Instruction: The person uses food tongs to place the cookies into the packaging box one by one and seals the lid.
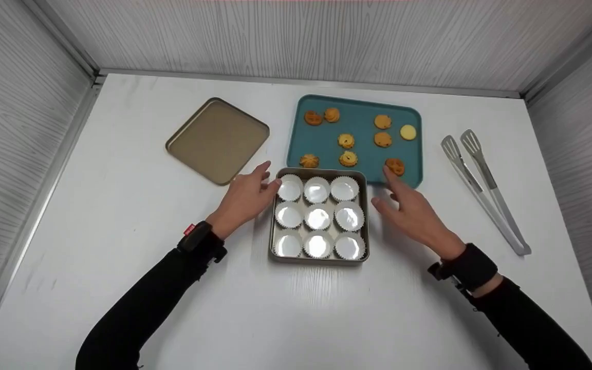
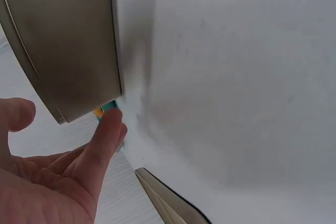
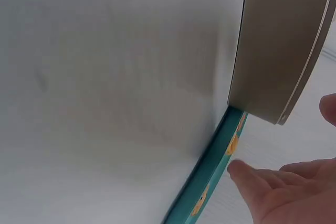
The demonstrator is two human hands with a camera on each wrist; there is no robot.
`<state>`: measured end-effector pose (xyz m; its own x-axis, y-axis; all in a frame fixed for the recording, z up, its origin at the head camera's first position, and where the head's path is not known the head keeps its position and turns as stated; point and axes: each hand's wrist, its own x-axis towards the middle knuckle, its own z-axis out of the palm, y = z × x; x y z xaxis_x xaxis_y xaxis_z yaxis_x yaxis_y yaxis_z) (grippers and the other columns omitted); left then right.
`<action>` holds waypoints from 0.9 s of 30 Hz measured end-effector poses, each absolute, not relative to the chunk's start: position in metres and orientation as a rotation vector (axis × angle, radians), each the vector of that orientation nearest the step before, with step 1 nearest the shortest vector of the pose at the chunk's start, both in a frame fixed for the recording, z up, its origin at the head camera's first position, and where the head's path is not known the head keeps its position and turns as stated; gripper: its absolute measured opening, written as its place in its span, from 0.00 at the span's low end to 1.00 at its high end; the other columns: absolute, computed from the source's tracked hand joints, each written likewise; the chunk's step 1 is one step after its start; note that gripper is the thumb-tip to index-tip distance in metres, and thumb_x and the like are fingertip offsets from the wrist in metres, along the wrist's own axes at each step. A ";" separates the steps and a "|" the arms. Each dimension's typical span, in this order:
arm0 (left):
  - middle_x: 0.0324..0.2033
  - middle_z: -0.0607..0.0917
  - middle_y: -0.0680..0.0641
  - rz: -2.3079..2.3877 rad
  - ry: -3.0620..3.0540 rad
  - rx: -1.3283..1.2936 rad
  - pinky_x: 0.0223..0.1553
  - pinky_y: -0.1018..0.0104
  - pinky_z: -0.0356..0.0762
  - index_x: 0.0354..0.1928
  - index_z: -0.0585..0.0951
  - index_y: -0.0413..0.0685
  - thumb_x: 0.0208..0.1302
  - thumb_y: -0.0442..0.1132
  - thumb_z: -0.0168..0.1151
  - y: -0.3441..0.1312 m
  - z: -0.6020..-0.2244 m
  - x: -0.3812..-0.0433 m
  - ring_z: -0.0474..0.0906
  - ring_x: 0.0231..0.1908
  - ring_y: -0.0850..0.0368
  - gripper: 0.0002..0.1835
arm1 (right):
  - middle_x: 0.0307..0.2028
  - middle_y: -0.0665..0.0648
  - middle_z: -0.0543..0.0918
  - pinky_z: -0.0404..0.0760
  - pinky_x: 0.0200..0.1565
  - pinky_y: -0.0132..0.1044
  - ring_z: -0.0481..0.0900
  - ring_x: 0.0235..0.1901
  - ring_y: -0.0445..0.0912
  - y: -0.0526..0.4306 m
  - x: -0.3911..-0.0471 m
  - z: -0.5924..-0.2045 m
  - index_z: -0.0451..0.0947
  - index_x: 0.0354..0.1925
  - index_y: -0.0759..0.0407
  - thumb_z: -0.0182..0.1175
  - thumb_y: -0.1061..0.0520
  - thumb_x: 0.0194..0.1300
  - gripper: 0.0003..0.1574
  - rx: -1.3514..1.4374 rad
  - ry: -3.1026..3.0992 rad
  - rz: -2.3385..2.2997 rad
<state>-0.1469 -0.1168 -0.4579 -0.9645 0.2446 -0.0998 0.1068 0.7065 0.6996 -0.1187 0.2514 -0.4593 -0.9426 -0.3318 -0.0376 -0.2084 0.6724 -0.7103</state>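
A square metal tin [image 1: 321,261] holds several white paper baking cups [image 1: 318,217] set in rows. My left hand [image 1: 247,198] is at its upper left corner, thumb overlapping the rim in the head view and fingers extended. The left wrist view shows that hand [image 2: 63,177] beside the corner of the tin [image 2: 63,40]. On the other side, my right hand [image 1: 414,213] is held a little apart from the tin, with nothing in it. Its index fingertip overlaps a pretzel-shaped cookie [image 1: 398,163] on the teal tray [image 1: 316,141] in the head view.
Other cookies [image 1: 383,139] of several shapes lie on the teal tray, which sits right behind the tin. A flat square bronze lid [image 1: 219,141] lies at the back left. Metal tongs [image 1: 494,205] with slotted ends rest at the right of the white table [image 1: 296,318].
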 end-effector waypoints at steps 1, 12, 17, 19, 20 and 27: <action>0.62 0.81 0.35 1.129 2.700 0.267 0.59 0.51 0.79 0.76 0.66 0.38 0.77 0.52 0.54 -0.116 -0.457 -0.146 0.84 0.56 0.45 0.35 | 0.78 0.66 0.59 0.74 0.66 0.56 0.71 0.70 0.62 0.250 -0.118 -0.460 0.45 0.82 0.65 0.56 0.43 0.79 0.51 -0.448 2.695 -1.153; 0.55 0.86 0.36 1.266 2.591 0.283 0.50 0.54 0.84 0.73 0.72 0.40 0.74 0.42 0.57 -0.111 -0.458 -0.141 0.87 0.51 0.46 0.29 | 0.74 0.67 0.67 0.83 0.56 0.46 0.82 0.59 0.57 0.238 -0.116 -0.464 0.56 0.80 0.64 0.60 0.59 0.75 0.42 -0.545 2.595 -1.268; 0.55 0.86 0.35 1.314 2.550 0.267 0.46 0.57 0.86 0.73 0.73 0.40 0.74 0.40 0.58 -0.105 -0.460 -0.139 0.88 0.49 0.47 0.28 | 0.72 0.69 0.69 0.84 0.53 0.42 0.84 0.56 0.56 0.240 -0.113 -0.465 0.58 0.79 0.63 0.58 0.67 0.71 0.42 -0.562 2.591 -1.314; 0.54 0.86 0.36 1.333 2.541 0.268 0.44 0.59 0.87 0.72 0.73 0.39 0.74 0.39 0.58 -0.102 -0.461 -0.138 0.88 0.48 0.48 0.27 | 0.71 0.70 0.70 0.85 0.52 0.41 0.84 0.55 0.56 0.243 -0.112 -0.465 0.59 0.79 0.63 0.58 0.68 0.71 0.42 -0.559 2.600 -1.319; 0.54 0.86 0.36 1.347 2.532 0.268 0.43 0.59 0.87 0.72 0.73 0.39 0.74 0.39 0.58 -0.101 -0.462 -0.137 0.88 0.48 0.48 0.27 | 0.71 0.70 0.70 0.85 0.52 0.41 0.84 0.55 0.56 0.244 -0.110 -0.466 0.59 0.79 0.63 0.57 0.68 0.70 0.42 -0.554 2.607 -1.318; 0.54 0.86 0.36 1.389 2.510 0.299 0.44 0.60 0.87 0.72 0.74 0.40 0.74 0.39 0.59 -0.090 -0.464 -0.134 0.88 0.47 0.49 0.27 | 0.60 0.77 0.77 0.85 0.51 0.41 0.86 0.52 0.58 0.255 -0.105 -0.465 0.61 0.78 0.63 0.56 0.67 0.70 0.40 -0.526 2.651 -1.280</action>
<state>-0.1344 -0.0900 -0.4642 -0.9459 0.3002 -0.1232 0.0552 0.5229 0.8506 -0.1048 0.2551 -0.4651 -0.9271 -0.3745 0.0165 -0.2457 0.5740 -0.7811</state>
